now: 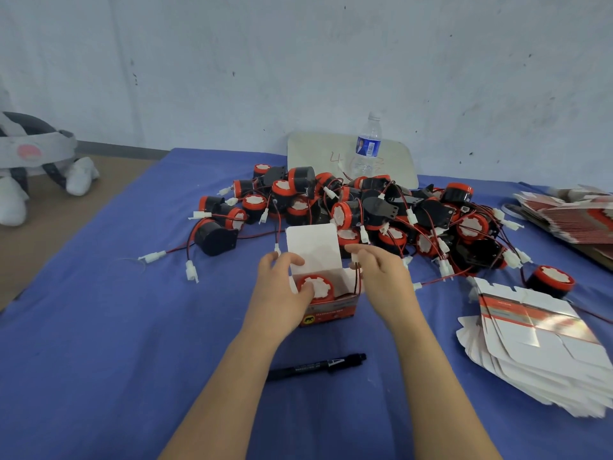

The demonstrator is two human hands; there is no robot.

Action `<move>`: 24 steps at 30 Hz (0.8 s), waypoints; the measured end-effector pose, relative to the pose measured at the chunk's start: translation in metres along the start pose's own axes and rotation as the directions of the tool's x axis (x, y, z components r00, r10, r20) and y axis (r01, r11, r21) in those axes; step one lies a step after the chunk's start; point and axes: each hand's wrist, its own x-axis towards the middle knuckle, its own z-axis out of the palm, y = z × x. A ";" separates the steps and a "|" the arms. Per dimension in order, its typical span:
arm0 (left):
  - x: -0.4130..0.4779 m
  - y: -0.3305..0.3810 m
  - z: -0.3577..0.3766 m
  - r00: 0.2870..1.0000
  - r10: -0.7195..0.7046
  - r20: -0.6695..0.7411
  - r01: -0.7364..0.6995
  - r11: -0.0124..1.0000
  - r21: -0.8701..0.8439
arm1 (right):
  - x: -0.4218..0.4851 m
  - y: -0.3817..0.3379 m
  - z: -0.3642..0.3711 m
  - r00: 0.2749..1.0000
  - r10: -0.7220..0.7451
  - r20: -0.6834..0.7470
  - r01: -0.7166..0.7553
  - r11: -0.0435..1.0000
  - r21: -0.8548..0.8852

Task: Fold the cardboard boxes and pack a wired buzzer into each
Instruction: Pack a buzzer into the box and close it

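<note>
Slim pen (316, 366); squarish, perhaps glossy box (335, 308)

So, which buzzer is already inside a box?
The buzzer in the open box between the left hand and right hand; the other buzzers lie loose.

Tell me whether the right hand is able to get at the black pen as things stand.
Probably yes: the pen lies uncovered on the cloth, nearer the person, though the right hand must first release the wire it pinches.

A pale, scuffed wall (298, 61) stands behind a blue cloth (99, 327) spread over a brown surface (49, 234); a grey strip (116, 149) runs along the wall's foot.
</note>
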 end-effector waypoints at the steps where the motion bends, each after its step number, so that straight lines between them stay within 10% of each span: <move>1: 0.000 0.000 0.000 1.000 0.000 0.001 0.000 1.000 0.003 | 0.001 0.001 -0.005 0.999 0.026 0.041 -0.028 0.998 0.051; 12: 0.001 -0.002 0.002 1.000 0.022 -0.008 -0.022 1.000 0.022 | -0.001 0.005 -0.007 0.970 -0.174 0.172 0.221 0.924 -0.312; 24: 0.000 -0.001 0.006 0.999 0.035 -0.031 -0.034 0.998 0.046 | -0.006 -0.004 0.020 0.995 -0.091 -0.046 0.060 0.885 -0.461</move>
